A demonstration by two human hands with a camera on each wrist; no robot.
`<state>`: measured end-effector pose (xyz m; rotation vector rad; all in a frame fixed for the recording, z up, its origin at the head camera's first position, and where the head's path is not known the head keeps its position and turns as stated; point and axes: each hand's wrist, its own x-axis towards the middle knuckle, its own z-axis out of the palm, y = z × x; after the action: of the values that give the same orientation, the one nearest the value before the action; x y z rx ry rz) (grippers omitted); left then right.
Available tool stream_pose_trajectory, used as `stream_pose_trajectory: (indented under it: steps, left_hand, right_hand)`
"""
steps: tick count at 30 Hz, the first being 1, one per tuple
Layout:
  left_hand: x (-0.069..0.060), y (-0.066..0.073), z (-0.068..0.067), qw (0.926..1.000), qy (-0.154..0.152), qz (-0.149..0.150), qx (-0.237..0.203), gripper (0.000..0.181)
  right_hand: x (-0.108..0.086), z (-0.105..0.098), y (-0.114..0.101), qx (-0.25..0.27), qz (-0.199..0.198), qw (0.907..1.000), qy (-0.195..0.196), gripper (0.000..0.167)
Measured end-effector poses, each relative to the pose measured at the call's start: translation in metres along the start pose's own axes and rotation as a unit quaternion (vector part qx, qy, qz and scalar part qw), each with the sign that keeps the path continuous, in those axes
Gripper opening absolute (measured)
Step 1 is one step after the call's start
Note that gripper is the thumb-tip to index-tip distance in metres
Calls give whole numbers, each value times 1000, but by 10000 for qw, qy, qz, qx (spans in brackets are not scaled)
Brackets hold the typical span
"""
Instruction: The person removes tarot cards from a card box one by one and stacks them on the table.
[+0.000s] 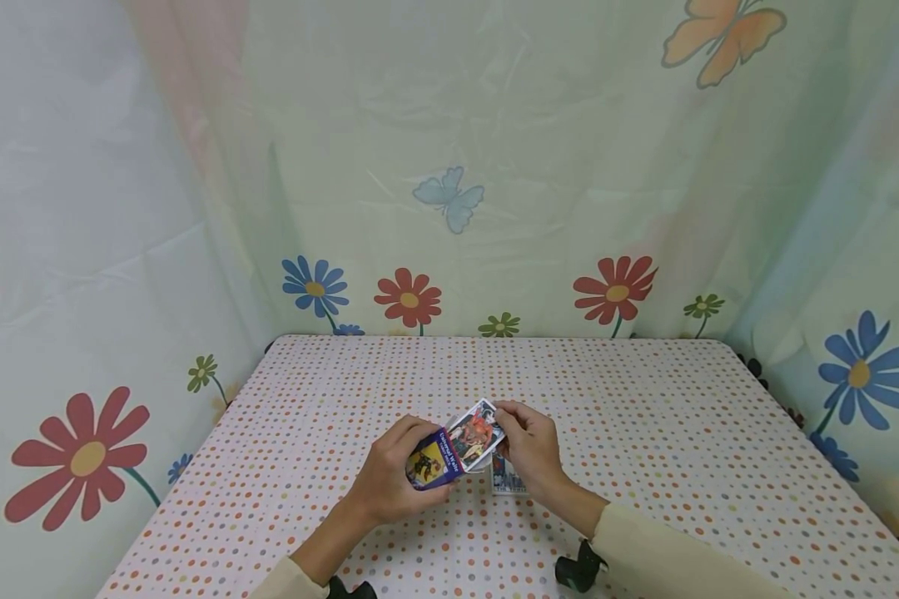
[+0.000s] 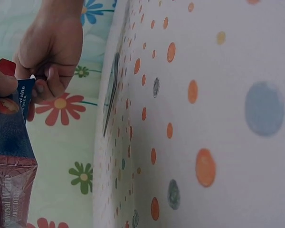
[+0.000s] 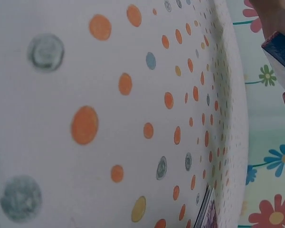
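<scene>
My left hand point(image 1: 382, 478) grips a dark blue and yellow tarot card box point(image 1: 429, 466), tilted above the table; "Universal Waite" is printed along its edge. Picture cards point(image 1: 474, 434) with white borders stick out of the box's upper right end. At their far corner, my right hand point(image 1: 533, 449) pinches them between thumb and fingers. Below the hands a small stack of cards point(image 1: 506, 480) lies on the tabletop, partly covered by the right hand. The left wrist view shows the box point(image 2: 12, 137) from the side, with the right hand point(image 2: 52, 47) beyond it.
A dotted cloth point(image 1: 330, 399) covers the table. Curtains with printed flowers and butterflies point(image 1: 449, 198) hang behind it and on both sides. Black wrist devices point(image 1: 580, 567) sit near the sleeves. In the right wrist view the card stack point(image 3: 207, 211) shows edge-on at the bottom.
</scene>
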<state>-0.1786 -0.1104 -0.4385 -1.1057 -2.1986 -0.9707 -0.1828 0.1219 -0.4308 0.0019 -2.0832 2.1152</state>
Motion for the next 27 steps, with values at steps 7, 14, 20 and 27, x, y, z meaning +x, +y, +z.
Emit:
stream_pose_trajectory:
  steps: [7, 14, 20, 27]
  left_hand:
    - [-1, 1, 2, 10000, -16, -15, -93, 67]
    - [-1, 1, 3, 9999, -23, -46, -122, 67]
    - [0, 2, 3, 10000, -70, -44, -36, 65]
    - [1, 3, 3, 9999, -131, 21, 54, 67]
  right_hand:
    - [4, -2, 4, -129, -120, 9998, 65, 25]
    - [7, -4, 5, 49, -168, 9998, 30, 25]
    - [8, -4, 7, -152, -360, 9992, 74, 25]
    - [8, -4, 9, -423, -660, 9969, -102, 26]
